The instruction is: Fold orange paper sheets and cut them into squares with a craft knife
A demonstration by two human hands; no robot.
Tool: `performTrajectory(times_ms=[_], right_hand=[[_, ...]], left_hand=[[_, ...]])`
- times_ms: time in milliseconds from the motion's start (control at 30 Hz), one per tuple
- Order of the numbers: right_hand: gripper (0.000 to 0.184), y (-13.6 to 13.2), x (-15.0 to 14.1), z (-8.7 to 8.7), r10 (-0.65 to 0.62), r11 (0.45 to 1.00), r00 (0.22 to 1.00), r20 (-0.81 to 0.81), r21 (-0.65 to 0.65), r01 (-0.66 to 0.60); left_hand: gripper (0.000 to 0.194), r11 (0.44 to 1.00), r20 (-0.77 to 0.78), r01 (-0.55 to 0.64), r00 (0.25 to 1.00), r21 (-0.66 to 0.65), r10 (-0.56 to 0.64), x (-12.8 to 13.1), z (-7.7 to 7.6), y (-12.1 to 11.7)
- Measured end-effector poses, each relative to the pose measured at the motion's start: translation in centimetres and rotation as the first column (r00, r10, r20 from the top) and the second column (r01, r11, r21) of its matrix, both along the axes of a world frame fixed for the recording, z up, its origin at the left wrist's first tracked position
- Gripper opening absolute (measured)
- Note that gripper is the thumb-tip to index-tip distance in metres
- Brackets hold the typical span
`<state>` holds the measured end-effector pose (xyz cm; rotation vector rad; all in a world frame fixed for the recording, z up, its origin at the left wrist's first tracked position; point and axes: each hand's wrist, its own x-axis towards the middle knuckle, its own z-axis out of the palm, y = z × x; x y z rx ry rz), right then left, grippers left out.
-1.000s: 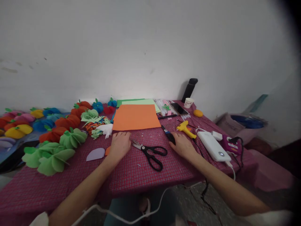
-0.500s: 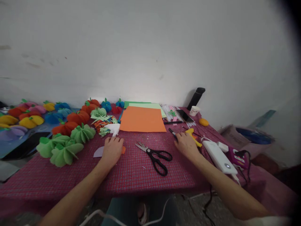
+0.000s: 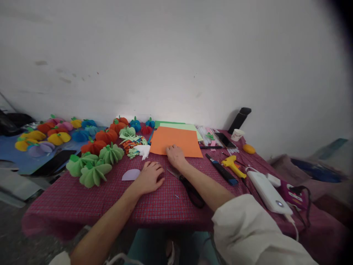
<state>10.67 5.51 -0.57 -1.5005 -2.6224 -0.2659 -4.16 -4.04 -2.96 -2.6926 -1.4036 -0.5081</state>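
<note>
My left hand lies palm down on the checked tablecloth, fingers apart. Beside it is a lilac half-circle of paper or felt. Over the front edge of an orange sheet rests my right hand, its fingers stretched onto the sheet and holding nothing visible. Black-handled scissors are partly hidden by my right forearm. To the right of that forearm lie a dark blue utility knife and a yellow glue gun.
Several paper pumpkins, some green, stand on the left. Paper scraps and a white crumpled piece lie nearby. A paper cup, black bottle and phone are back right. A power bank and purple power strip sit at right.
My right hand has moved left from the utility knife onto the orange sheet. My left hand has shifted off the lilac half-circle and spread its fingers. The view has turned slightly left.
</note>
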Motion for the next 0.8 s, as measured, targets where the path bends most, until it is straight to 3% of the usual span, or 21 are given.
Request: performTrajectory(times_ms=[200,367,467,533,600,633,700,733,800], right_hand=[[0.027,0.8,0.7,0.9,-0.077,0.997,0.996,-0.044,0.001,0.077],[0.029,-1.6,4.4,3.3,-0.14,0.987,0.98,-0.142,0.059,0.149],[0.031,-4.3,7.6,3.7,-0.058,0.992,0.941,-0.333,0.086,0.091],[0.028,-6.4,9.7,3.1,0.071,0.994,0.842,-0.535,0.106,-0.017],[0.026,-8.4,11.5,2.1,0.143,0.99,0.737,-0.661,0.108,-0.096],[0.026,-9.2,12.2,1.5,0.159,0.987,0.7,-0.696,0.1,-0.124],[0.026,-10.6,13.1,0.7,0.179,0.981,0.661,-0.729,0.08,-0.177],[0.026,-11.1,13.4,0.4,0.189,0.977,0.657,-0.73,0.069,-0.204],[0.028,-11.5,13.7,0.3,0.21,0.969,0.667,-0.715,0.06,-0.24]], left_hand=[[0.014,0.983,-0.04,-0.176,0.983,0.05,0.178,-0.5,-0.4,0.8],[0.018,0.919,-0.03,-0.386,0.921,0.075,0.389,-1.5,-0.8,1.3],[0.019,0.897,0.097,-0.44,0.895,0.048,0.435,-2.0,-0.9,1.5],[0.029,0.894,0.31,-0.448,0.846,-0.029,0.434,-2.1,-0.8,1.8],[0.043,0.909,0.607,-0.373,0.684,-0.185,0.404,-2.2,-0.6,2.1],[0.047,0.917,0.739,-0.282,0.545,-0.282,0.395,-2.1,-0.4,2.2],[0.051,0.903,0.855,-0.052,0.304,-0.426,0.421,-2.0,0.2,2.0],[0.055,0.873,0.859,0.076,0.237,-0.482,0.454,-1.9,0.5,1.9],[0.06,0.765,0.829,0.32,0.186,-0.559,0.528,-1.9,1.2,1.4]])
